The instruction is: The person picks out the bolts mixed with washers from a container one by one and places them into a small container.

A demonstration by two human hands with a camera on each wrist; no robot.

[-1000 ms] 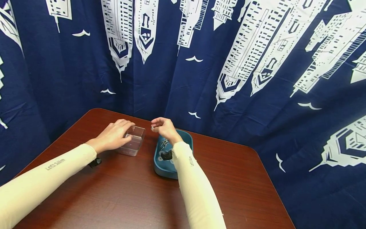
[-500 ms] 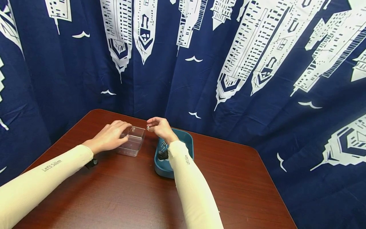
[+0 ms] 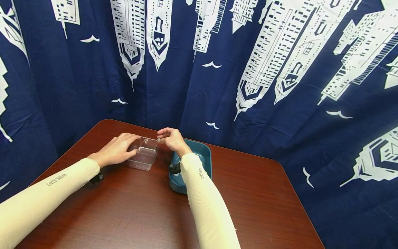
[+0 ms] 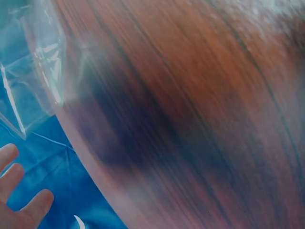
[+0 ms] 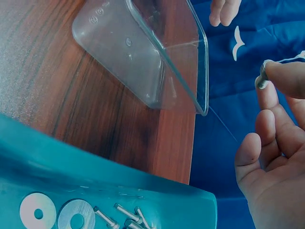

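Note:
My right hand pinches a short silver bolt between thumb and index finger, its other fingers loosely bent. It is raised at the right rim of a clear plastic box. On the box's other side my left hand spreads its relaxed fingers over the left rim, holding nothing. The right forearm crosses a blue tray. Inside that tray, the right wrist view shows two flat washers and several loose bolts.
Both containers stand on a brown wooden table, the clear box left of the tray. A navy curtain with white building prints hangs behind the table's far edge. Black cameras sit under the wrists.
My right hand has moved left with the bolt, from above the tray's left side to the clear box's rim. My left hand has drawn back slightly to the left.

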